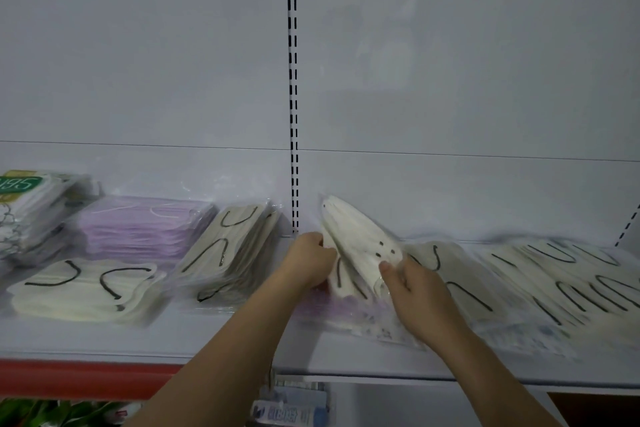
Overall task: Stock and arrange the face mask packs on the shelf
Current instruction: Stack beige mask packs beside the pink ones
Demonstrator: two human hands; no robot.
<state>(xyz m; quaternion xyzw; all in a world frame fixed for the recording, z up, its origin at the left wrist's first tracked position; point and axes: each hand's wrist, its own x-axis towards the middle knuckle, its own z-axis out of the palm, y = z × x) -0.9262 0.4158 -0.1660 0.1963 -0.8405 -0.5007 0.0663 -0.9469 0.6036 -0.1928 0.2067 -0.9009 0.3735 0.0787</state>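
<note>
A clear pack of cream face masks with black ear loops [356,243] stands tilted up on the white shelf [214,336], just right of the slotted upright. My left hand [308,262] grips its left edge. My right hand [412,291] pinches its lower right corner. Under it lies a pack of lilac masks [332,308]. More cream packs [540,284] lie overlapping to the right. To the left sit a leaning stack of cream packs [228,250], a flat cream pack [86,288] and a pile of lilac packs [142,225].
A stack of white packs with green labels [27,204] sits at the far left. The slotted upright [293,97] splits the white back panel. A red price strip [83,378] runs along the shelf's front left edge. Goods show on the shelf below [291,406].
</note>
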